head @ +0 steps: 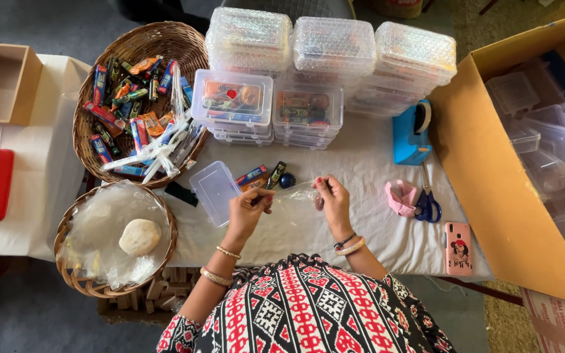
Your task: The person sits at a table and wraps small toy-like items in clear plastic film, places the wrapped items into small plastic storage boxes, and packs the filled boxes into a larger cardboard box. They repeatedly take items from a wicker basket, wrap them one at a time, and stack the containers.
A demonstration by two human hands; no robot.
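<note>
A big cardboard box (491, 170) of empty clear containers fills the right side, cut off by the frame edge. Stacks of bubble-wrapped boxes (331, 49) stand at the back of the cloth-covered table (374, 222). A wicker basket (135, 49) of wrapped sweets sits at left, above a smaller basket (76, 278) of plastic sheets. The left hand (248, 209) and right hand (331, 199) each pinch an end of a small clear plastic bag (295, 193), stretched between them over the cloth; its contents, probably none, are hard to see.
</note>
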